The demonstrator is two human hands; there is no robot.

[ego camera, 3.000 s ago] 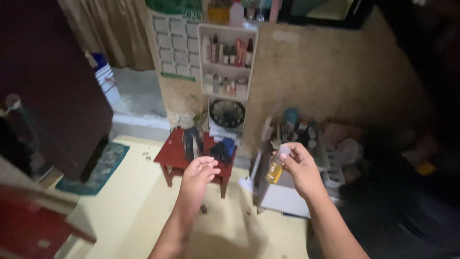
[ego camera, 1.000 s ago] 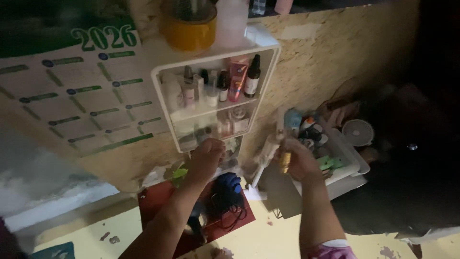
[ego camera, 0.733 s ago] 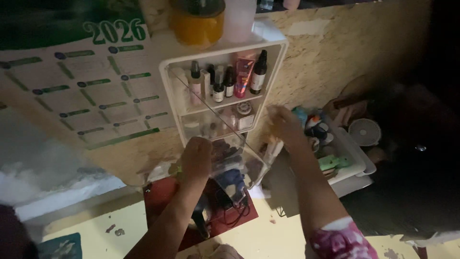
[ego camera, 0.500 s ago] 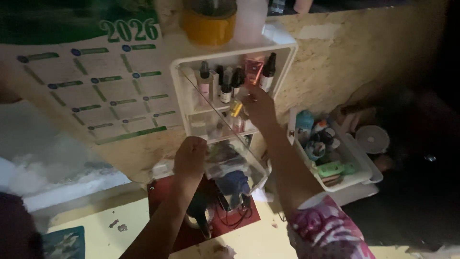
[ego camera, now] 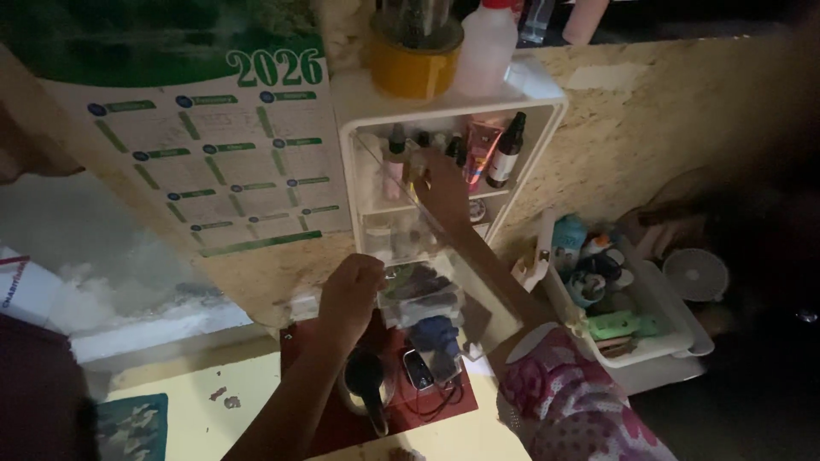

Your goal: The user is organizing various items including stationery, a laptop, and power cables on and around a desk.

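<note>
— So, far left first?
— Wall calendar (ego camera: 231, 154) pinned flat, green header above. Below it, pale ledge, then yellow floor with a patterned mat (ego camera: 128, 427) at the corner.

— And moving in?
— Left hand (ego camera: 350, 294) closed around the lower edge of the clear door (ego camera: 427, 256), grip tight on it, door swung out and down from the white wall cabinet (ego camera: 538, 102). Under that hand, red tabletop (ego camera: 299, 341) carrying a dark kettle (ego camera: 367, 388), a blue bundle and black cords.

— Middle?
— Right hand (ego camera: 440, 183) reached inside the cabinet at the upper shelf, fingers curled beside a row of small bottles (ego camera: 508, 154) and a pink tube (ego camera: 483, 149). Grip narrow; cannot tell whether anything sits in it, since the palm hides that. Patterned pink sleeve (ego camera: 572, 401) low in view.

— On top of the cabinet?
— Yellow tub (ego camera: 414, 72) and a white bottle (ego camera: 483, 51), side by side.

— Further right?
— White basket (ego camera: 675, 329) on the floor against the speckled wall, packed with jars and a green object. Just beyond, small round fan (ego camera: 696, 273), then darkness.
</note>
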